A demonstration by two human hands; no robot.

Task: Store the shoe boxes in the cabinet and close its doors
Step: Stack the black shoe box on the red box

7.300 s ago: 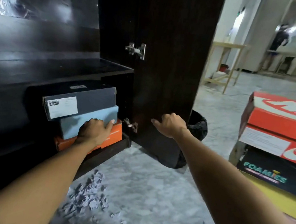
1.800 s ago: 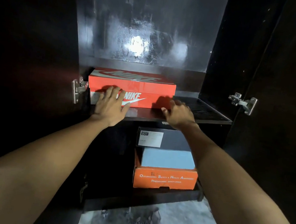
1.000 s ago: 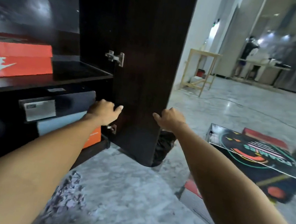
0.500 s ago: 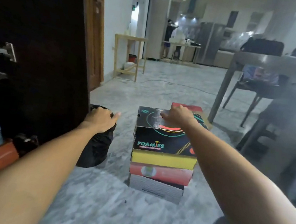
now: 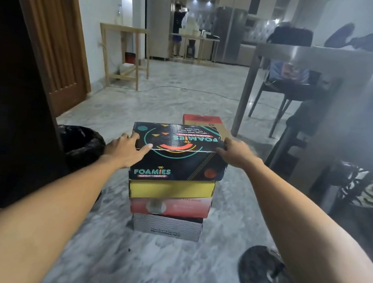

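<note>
Black glossy Foamies box (image 5: pixel 174 150) tops a stack of cardboard boxes (image 5: pixel 169 201) on marble floor (image 5: pixel 140 266). Left hand (image 5: pixel 124 148) grasps its near-left corner, right hand (image 5: pixel 236 153) its right edge. Dark cabinet door (image 5: pixel 9 94) stands left, table leg (image 5: pixel 243 96) right; open floor lies around.

Four shoe boxes stand in one stack: black Foamies box (image 5: pixel 174 154) on top, yellow box (image 5: pixel 171 189), red box (image 5: pixel 169 207), grey box (image 5: pixel 166 226). A fifth, red-lidded box (image 5: pixel 201 120) sits at 12 o'clock behind. Two hands; one black bin (image 5: pixel 80 144) at 9 o'clock.
</note>
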